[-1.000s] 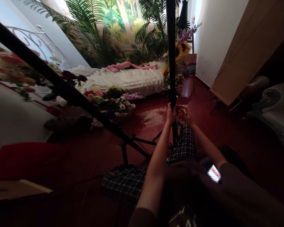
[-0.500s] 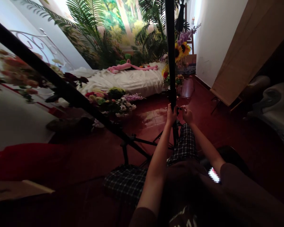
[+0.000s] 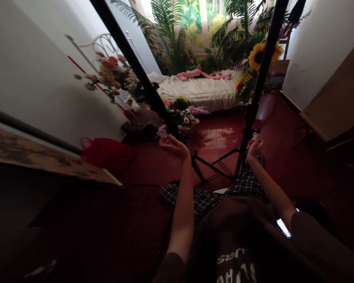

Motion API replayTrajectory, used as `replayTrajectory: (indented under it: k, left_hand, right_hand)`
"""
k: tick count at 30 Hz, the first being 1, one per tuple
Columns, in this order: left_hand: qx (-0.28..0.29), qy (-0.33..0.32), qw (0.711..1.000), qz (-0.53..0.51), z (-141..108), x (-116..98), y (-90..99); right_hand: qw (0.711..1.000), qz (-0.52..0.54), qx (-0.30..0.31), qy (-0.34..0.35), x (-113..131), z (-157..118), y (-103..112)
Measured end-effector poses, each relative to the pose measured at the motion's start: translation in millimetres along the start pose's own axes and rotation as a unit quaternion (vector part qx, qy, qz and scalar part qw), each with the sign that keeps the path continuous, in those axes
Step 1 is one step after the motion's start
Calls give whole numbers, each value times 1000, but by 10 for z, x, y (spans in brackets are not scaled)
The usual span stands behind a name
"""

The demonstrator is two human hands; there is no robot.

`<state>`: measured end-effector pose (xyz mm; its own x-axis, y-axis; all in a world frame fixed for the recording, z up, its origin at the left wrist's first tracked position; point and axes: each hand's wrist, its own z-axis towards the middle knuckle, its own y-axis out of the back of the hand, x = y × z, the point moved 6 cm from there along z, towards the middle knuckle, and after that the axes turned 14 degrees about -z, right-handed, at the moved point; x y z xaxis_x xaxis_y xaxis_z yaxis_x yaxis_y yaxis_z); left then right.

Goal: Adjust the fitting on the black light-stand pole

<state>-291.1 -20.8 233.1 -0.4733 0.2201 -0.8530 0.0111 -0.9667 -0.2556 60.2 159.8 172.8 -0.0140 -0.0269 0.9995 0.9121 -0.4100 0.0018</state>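
Two black tubular stands rise in front of me. The left stand's pole (image 3: 126,51) slants down from the upper left, and my left hand (image 3: 175,146) is beside its lower part, palm turned up, fingers loosely curled and apart. Nothing shows in that hand. At the right stand's pole (image 3: 259,82), my right hand (image 3: 255,148) has its fingers closed against the tube, just below a small clamp knob (image 3: 256,131). Part of its grip is hidden. Folding tripod legs (image 3: 215,167) spread between the stands, close to my knees.
Artificial flowers (image 3: 184,116) and a white-draped bed (image 3: 200,92) with a pink plush toy (image 3: 191,74) lie ahead. A red bag (image 3: 103,151) and a picture panel (image 3: 47,155) are at left. A brown board (image 3: 336,94) leans at right.
My left hand has left the right stand's pole and moved left to the other stand. My right hand has shifted from the knob to just below it. The view has turned left.
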Motion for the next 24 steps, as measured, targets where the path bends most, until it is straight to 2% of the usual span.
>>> replayTrajectory:
  k: [2, 4, 6, 9, 11, 12, 13, 15, 16, 17, 19, 21, 24]
  left_hand:
    - [102, -13, 994, -45, 386, 7, -155]
    - [191, -1, 979, -75, 582, 65, -300]
    - [249, 20, 964, -87, 622, 157, -396]
    - [303, 61, 948, -73, 534, 318, -475]
    - [313, 82, 945, -55, 472, 399, -484]
    - [312, 85, 945, -49, 453, 419, -479]
    - [307, 84, 947, -48, 441, 428, -470]
    - [296, 81, 950, -57, 425, 432, -449]
    - [291, 82, 951, -63, 415, 436, -436]
    - [286, 84, 952, -69, 402, 442, -422]
    - [278, 86, 953, -77, 367, 461, -389]
    - [274, 82, 954, -84, 331, 480, -356]
    - [279, 78, 953, -91, 299, 507, -343]
  right_hand:
    - [998, 2, 55, -17, -39, -296, -218]
    - [990, 0, 143, -19, -20, -641, -509]
    - [970, -6, 239, -32, 26, -1003, -841]
    - [919, -27, 383, -92, 107, -1505, -1359]
    - [870, -50, 467, -148, 168, -1760, -1661]
    - [835, -60, 514, -186, 196, -1869, -1788]
    - [792, -63, 561, -231, 227, -1969, -1893]
    - [689, -35, 644, -330, 319, -2133, -2023]
    - [644, -2, 667, -373, 383, -2179, -2056]
    - [613, 39, 676, -408, 450, -2194, -2080]
    - [566, 115, 671, -466, 551, -2192, -2100]
    - [532, 166, 653, -513, 590, -2180, -2110]
    - [517, 156, 635, -552, 541, -2149, -2147]
